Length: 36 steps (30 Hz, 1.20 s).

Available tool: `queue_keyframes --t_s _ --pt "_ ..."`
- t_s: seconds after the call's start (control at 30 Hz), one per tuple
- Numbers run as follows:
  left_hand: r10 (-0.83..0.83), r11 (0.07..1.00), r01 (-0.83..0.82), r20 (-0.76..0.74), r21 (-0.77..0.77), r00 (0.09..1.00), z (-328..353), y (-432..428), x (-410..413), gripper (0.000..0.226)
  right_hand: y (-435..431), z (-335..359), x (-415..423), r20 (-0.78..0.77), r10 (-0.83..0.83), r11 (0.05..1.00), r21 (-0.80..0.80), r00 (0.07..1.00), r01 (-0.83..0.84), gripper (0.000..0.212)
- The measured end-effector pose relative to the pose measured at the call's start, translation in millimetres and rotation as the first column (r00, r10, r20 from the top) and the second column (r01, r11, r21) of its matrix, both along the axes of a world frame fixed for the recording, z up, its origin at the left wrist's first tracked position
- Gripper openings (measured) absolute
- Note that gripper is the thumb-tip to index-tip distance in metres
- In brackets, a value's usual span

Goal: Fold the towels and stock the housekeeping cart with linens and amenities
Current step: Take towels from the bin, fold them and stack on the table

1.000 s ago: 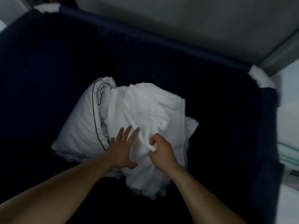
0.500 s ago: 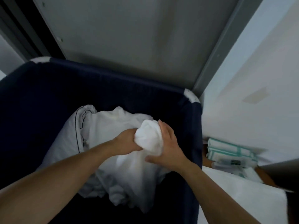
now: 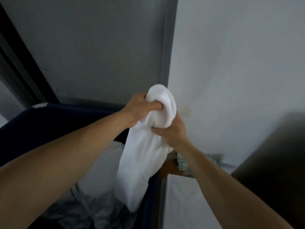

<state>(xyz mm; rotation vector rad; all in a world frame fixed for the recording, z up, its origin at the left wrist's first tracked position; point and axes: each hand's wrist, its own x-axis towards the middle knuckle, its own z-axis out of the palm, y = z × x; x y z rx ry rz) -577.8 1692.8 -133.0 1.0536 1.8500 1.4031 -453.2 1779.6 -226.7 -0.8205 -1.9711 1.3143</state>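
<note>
Both hands grip the bunched top of a white towel (image 3: pixel 140 162): left hand (image 3: pixel 140 108) above, right hand (image 3: pixel 171 129) just below, its tail hanging over the navy linen bin (image 3: pixel 49 119).

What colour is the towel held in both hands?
The towel is plain white, with no visible pattern; the head view shows it.

Plain white towel (image 3: pixel 145 154), navy bin (image 3: pixel 49 116)

Free room fills the upper frame, bounded by a flat grey panel (image 3: pixel 99 47) and a plain white wall (image 3: pixel 239 63). A limp white terry towel (image 3: pixel 142 162) blocks mid-frame, a navy fabric bin (image 3: pixel 57 116) the lower left, and a dark blurred bulk (image 3: pixel 280 154) the right edge.
</note>
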Motion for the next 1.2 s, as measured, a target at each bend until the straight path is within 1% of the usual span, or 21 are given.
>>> queue_keyframes --t_s 0.07,0.1,0.2,0.37,0.43,0.53,0.63,0.7,0.77,0.87,0.93,1.0,1.03,1.13,1.2 --pt "-0.029 0.996 0.029 -0.006 0.084 1.000 37 3 29 0.047 12 41 25 -0.065 -0.037 0.999 0.028 0.997 0.039 0.077" --pt "-0.043 0.992 0.044 -0.010 0.122 0.999 56 5 42 0.048 16 63 38 -0.092 -0.052 0.998 0.042 0.994 0.056 0.077" --pt "-0.069 0.972 0.072 -0.021 0.226 0.997 107 9 82 0.058 27 124 76 -0.154 -0.085 0.989 0.104 0.984 0.102 0.080" --pt "-0.109 0.921 0.107 -0.018 0.374 0.994 177 17 135 0.075 32 213 135 -0.150 -0.170 0.941 0.268 0.974 0.205 0.084" --pt "-0.122 0.904 0.119 -0.020 0.411 0.992 193 21 151 0.068 30 236 157 -0.141 -0.215 0.914 0.318 0.966 0.250 0.084" --pt "-0.158 0.881 0.151 -0.023 0.449 0.987 206 28 173 0.058 25 256 186 -0.141 -0.292 0.871 0.368 0.946 0.324 0.083" --pt "-0.201 0.866 0.165 0.027 0.473 0.979 211 33 195 0.054 18 266 212 -0.102 -0.373 0.822 0.425 0.922 0.380 0.078" --pt "-0.258 0.852 0.195 0.065 0.486 0.964 214 33 210 0.054 14 273 228 -0.082 -0.431 0.783 0.460 0.898 0.418 0.078" --pt "-0.343 0.820 0.236 0.118 0.522 0.932 214 32 224 0.055 11 280 243 -0.083 -0.499 0.731 0.493 0.863 0.471 0.078" --pt "-0.503 0.760 0.331 0.183 0.559 0.845 206 27 236 0.059 3 274 259 -0.086 -0.569 0.664 0.538 0.818 0.519 0.078" --pt "-0.502 0.787 0.351 0.196 0.507 0.842 193 25 236 0.061 -5 252 262 -0.027 -0.596 0.645 0.579 0.802 0.499 0.077" --pt "-0.451 0.851 0.373 0.148 0.370 0.880 174 23 232 0.063 -13 217 262 0.046 -0.611 0.651 0.598 0.791 0.468 0.074" --pt "-0.438 0.873 0.398 0.096 0.283 0.894 163 22 230 0.059 -17 198 262 0.076 -0.620 0.654 0.601 0.781 0.460 0.073" --pt "-0.448 0.891 0.448 -0.014 0.075 0.894 124 21 226 0.038 -25 142 266 0.159 -0.655 0.651 0.615 0.738 0.445 0.072" --pt "-0.485 0.875 0.483 -0.056 -0.037 0.873 92 22 223 0.035 -31 107 271 0.206 -0.670 0.648 0.631 0.713 0.427 0.074"
